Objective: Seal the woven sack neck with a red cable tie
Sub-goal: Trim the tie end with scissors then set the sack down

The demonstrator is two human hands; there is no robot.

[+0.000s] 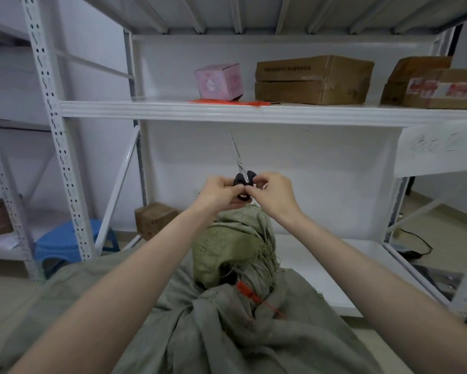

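Scissors: the lower handle loops are covered by fingers of my left hand and right hand.
Cable tie: I see only head and tail; the loop is buried in folds of the sack.
Paper sign, far right: the handwriting is too blurred to read.
Taped box: cut off by the right edge.

**Shelf overhead, open air to the right**

Left hand and right hand meet on the scissors above the sack, blade tip pointing up toward the shelf edge. The sack's bunched top fills the room under the wrists. The tie sits low between the forearms. Box and brace crowd the left, and there's open air over the lower deck on the right.
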